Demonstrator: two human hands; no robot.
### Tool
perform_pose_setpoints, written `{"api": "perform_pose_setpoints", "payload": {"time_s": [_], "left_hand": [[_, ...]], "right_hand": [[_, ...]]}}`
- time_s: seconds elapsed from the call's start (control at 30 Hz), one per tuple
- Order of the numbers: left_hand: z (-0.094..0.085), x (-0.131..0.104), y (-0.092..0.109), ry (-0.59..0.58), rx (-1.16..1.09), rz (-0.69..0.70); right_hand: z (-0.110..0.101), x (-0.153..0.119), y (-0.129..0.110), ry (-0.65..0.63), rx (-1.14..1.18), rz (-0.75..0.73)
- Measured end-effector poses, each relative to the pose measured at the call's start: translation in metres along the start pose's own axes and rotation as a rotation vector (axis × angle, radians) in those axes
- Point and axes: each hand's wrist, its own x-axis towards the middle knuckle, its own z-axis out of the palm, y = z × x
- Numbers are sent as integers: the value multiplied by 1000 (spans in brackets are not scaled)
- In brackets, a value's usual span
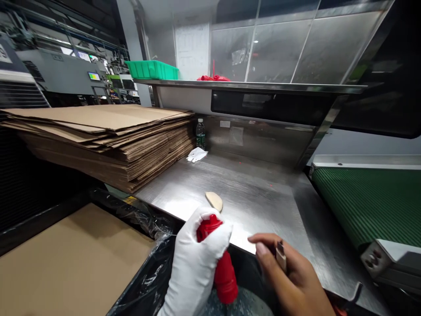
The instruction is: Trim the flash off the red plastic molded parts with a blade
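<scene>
My left hand, in a white glove, is closed around a red plastic piece at the near edge of the steel table. My bare right hand sits just to its right and pinches a small brown-and-tan object between the fingers. A tan, flat, oval piece lies on the table just beyond my left hand.
A tall stack of flat cardboard sheets fills the left of the table. A white glove and a water bottle are at the back. A green conveyor belt runs on the right. A black-lined bin sits below, with a cardboard sheet to its left.
</scene>
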Motion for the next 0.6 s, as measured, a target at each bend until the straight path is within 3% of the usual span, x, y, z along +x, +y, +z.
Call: {"api": "perform_pose_setpoints", "payload": {"time_s": [0.1,0.2,0.3,0.47,0.6], "left_hand": [[-18,7,-14,30,-79,-87],[-34,15,-31,46,-126,-108],[-46,25,-48,60,-106,-99],[-65,36,-85,145,87,-101],[-79,33,-106,177,249,-30]], "right_hand": [[-10,52,22,142,-490,-96],[-13,99,37,129,-664,-76],[-3,129,40,153,-769,-115],[48,157,9,243,-819,-173],[92,168,-19,195,-719,-149]]}}
